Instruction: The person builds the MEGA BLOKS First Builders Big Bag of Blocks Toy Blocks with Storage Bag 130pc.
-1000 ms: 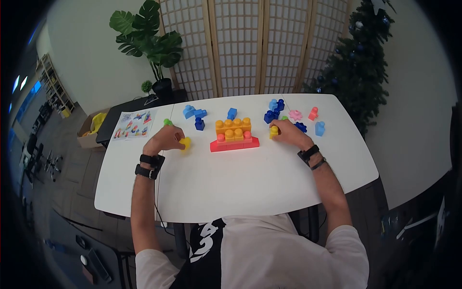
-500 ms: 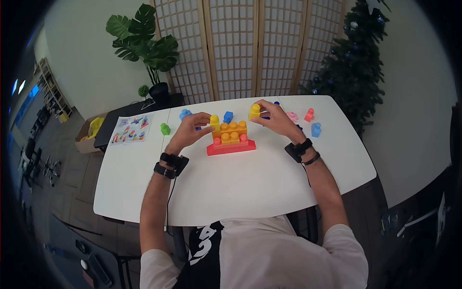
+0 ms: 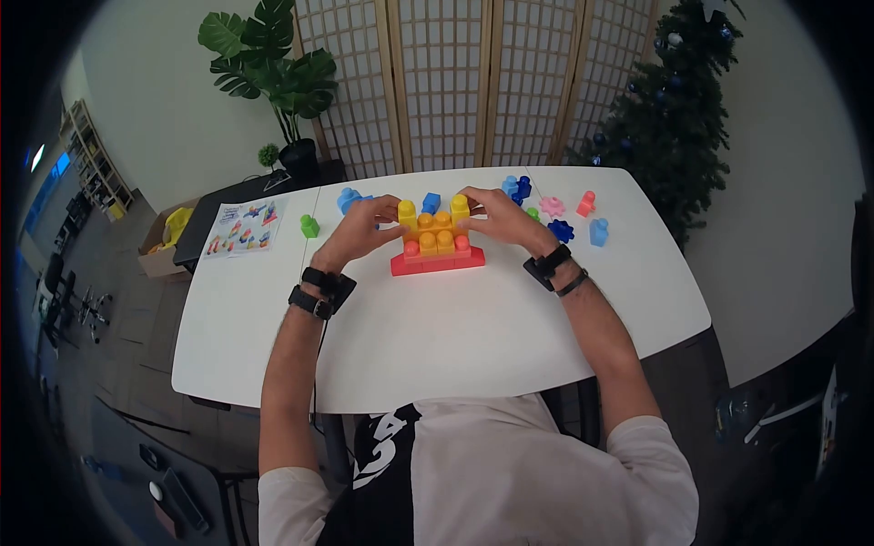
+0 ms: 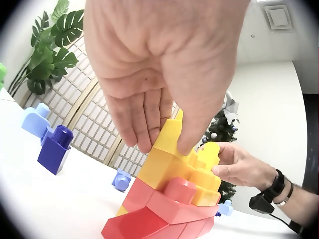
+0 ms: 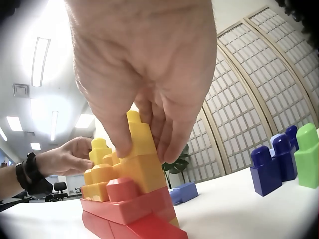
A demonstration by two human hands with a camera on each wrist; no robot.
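Observation:
A stacked toy-block build stands mid-table, with a long red base under orange blocks. My left hand pinches a yellow block at the build's left end, thumb on the near side and fingers behind. At the right end, my right hand pinches a second yellow block between thumb and fingers. Both yellow blocks sit upright on the top orange row, one at each end. A red block shows on the step below the right one.
Behind the build lie light and dark blue blocks. A green block and a printed picture sheet are on the left. To the right are a pink gear-shaped piece, a dark blue one and a red block.
Both hands have come inward from the sides, each carrying a yellow block onto the top of the build. The left block arrived first; the right one was still in the air half a second ago.

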